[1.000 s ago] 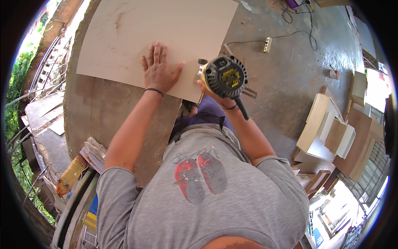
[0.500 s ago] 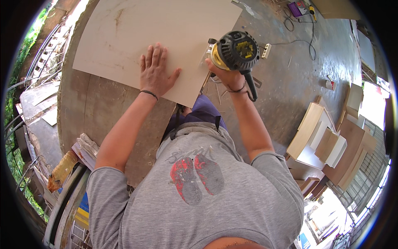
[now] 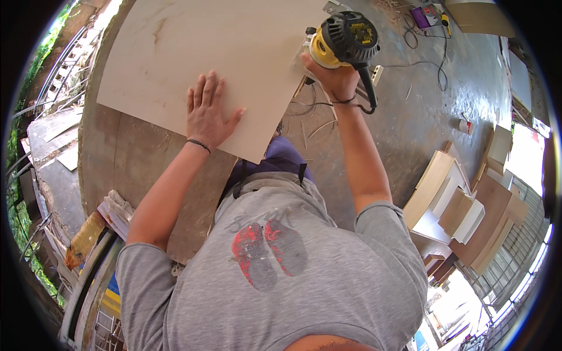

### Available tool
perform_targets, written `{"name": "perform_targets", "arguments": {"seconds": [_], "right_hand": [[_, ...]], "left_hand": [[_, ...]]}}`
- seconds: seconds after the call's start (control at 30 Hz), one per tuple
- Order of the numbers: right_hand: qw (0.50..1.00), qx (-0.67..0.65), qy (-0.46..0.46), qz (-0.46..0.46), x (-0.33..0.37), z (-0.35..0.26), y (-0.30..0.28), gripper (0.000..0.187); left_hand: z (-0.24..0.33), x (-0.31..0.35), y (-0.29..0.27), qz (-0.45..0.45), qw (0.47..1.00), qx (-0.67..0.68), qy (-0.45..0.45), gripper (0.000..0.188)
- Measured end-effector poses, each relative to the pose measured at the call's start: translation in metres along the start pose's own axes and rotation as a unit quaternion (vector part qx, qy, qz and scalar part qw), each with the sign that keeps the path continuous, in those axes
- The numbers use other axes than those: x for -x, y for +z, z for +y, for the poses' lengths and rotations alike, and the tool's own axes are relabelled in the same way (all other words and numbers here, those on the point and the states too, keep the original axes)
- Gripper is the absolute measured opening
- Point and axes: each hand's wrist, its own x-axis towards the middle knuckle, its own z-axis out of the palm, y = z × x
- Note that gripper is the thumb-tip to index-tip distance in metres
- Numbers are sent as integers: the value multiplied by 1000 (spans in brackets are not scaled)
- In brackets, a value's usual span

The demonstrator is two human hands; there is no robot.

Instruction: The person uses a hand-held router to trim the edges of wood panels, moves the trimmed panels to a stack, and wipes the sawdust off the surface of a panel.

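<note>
Nearby, a cord (image 3: 417,62) curls right of the router (image 3: 344,41).

The router (image 3: 350,40) is black above and yellow below, with yellow marks on its black top; its cord (image 3: 367,85) is black. The board (image 3: 234,47) is pale beige streaked with brown smudges, the desk (image 3: 140,143) dull brown. The shirt (image 3: 328,286) is mottled grey, printed with two dark grey footprints (image 3: 254,260) flecked with red. The trousers (image 3: 284,155) are purple-blue, the wristband (image 3: 199,144) black, the floor (image 3: 404,120) grey, the box (image 3: 420,17) purple.
</note>
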Motion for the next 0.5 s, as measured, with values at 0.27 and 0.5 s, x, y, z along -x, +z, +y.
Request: {"name": "perform_targets", "arguments": {"seconds": [0.27,0.5], "right_hand": [[999,-18,-39,28,-38,30,-8,46],[999,37,-12,27,-60,54,-12,51]], "left_hand": [[-1,1,-2,9,1000,9,13,77],[-5,2,-3,-7,1000,-9,13,79]]}}
